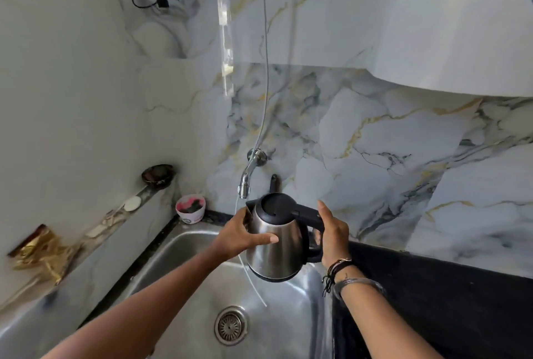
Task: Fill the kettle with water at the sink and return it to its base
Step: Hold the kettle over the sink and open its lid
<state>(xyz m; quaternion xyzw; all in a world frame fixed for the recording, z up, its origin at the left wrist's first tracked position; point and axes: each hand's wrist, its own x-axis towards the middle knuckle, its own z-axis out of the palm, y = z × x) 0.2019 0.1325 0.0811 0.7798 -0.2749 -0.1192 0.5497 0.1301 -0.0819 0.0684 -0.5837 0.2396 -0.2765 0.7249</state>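
A steel kettle (277, 249) with a black lid and black handle hangs over the steel sink (184, 280), its lid shut. My left hand (238, 236) is wrapped around the kettle's body near the spout. My right hand (331, 231) grips the black handle. The wall tap (247, 178) sits just above and left of the spout. A thin stream of water runs from the tap down past the kettle's left side into the basin. The kettle's base is out of view.
The drain (230, 325) lies low in the basin. A pink-and-white cup (191, 208) stands at the sink's back left corner. A ledge on the left carries a soap dish (157, 175) and gold wrappers (43, 252). Black countertop (438, 298) runs to the right. A cable (266, 50) hangs down the marble wall.
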